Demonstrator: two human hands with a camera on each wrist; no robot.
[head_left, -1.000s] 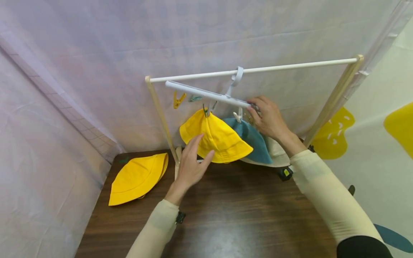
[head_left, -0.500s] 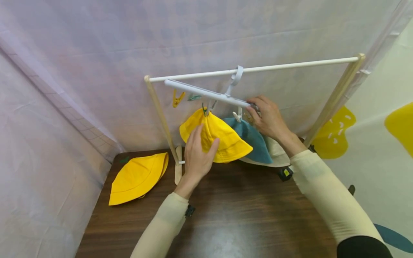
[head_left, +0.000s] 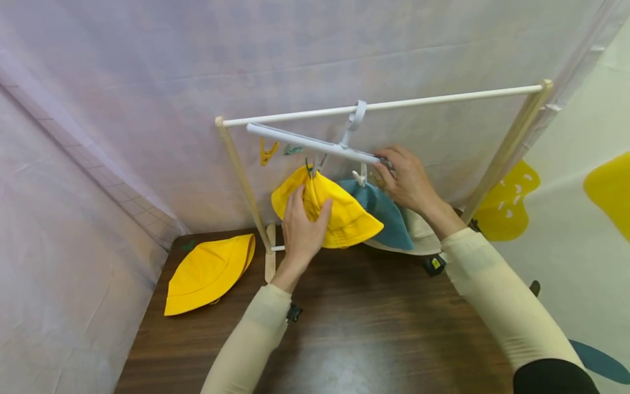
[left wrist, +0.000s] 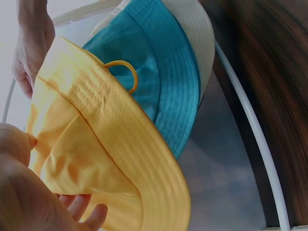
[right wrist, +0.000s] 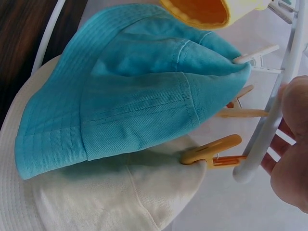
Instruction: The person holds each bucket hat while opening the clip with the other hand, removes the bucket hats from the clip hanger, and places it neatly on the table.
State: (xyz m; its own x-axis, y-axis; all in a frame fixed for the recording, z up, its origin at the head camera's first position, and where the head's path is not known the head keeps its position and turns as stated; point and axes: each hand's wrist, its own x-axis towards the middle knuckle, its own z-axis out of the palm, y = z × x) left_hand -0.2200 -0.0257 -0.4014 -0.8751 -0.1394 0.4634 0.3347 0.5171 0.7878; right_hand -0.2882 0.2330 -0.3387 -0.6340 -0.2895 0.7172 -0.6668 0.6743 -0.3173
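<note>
A white clip hanger [head_left: 305, 143] hooks over the rack's rail, tilted down to the right. My right hand [head_left: 408, 178] grips its lower right end between thumb and fingers. From a clip hangs a yellow bucket hat [head_left: 349, 216]. My left hand [head_left: 304, 232] rests against this hat, fingers fairly straight along its left side and thumb over its front. Behind it a teal bucket hat [right wrist: 139, 96] hangs by a white clip [right wrist: 255, 58]. Farther right, a cream hat [right wrist: 120, 197] hangs from an orange clip [right wrist: 211, 153].
Another yellow hat [head_left: 211, 273] lies on the dark wooden table [head_left: 384, 317] at the left. Yellow [head_left: 267, 152] and green [head_left: 293, 149] clips hang at the hanger's left. The rack has wooden posts [head_left: 512, 148] and a white rail [head_left: 443, 100]. Pale cloth stands behind.
My left hand has moved right and slightly up from the hat's left edge onto its front. The right hand keeps its grip on the hanger's end. The hats hang nearly still.
</note>
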